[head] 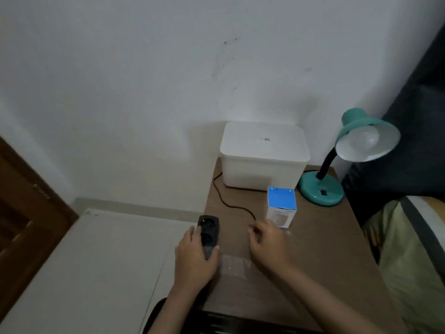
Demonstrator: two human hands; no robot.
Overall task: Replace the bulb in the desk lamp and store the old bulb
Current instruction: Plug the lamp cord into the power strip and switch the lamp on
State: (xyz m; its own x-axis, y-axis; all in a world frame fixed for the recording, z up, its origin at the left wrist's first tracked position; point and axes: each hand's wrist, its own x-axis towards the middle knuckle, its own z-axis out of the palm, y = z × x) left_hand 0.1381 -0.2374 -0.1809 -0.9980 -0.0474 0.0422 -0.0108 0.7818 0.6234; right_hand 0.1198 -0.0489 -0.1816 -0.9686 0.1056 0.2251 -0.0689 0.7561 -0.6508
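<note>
A teal desk lamp [322,189] stands at the table's far right, with a white bulb [363,141] in its shade. Its black cord [231,206] runs across the table to my right hand [267,242], whose fingers pinch the cord's end; the plug itself is hidden. My left hand [195,254] grips a black power strip [208,231] at the table's left edge. A blue and white bulb box [281,208] stands upright just behind my right hand. A lidded white storage box [262,155] sits against the wall.
The brown table [325,249] is small. A clear plastic sheet or bag [236,265] lies between my hands. White floor lies to the left, a dark wooden door at far left, and a bed with a pale cover on the right.
</note>
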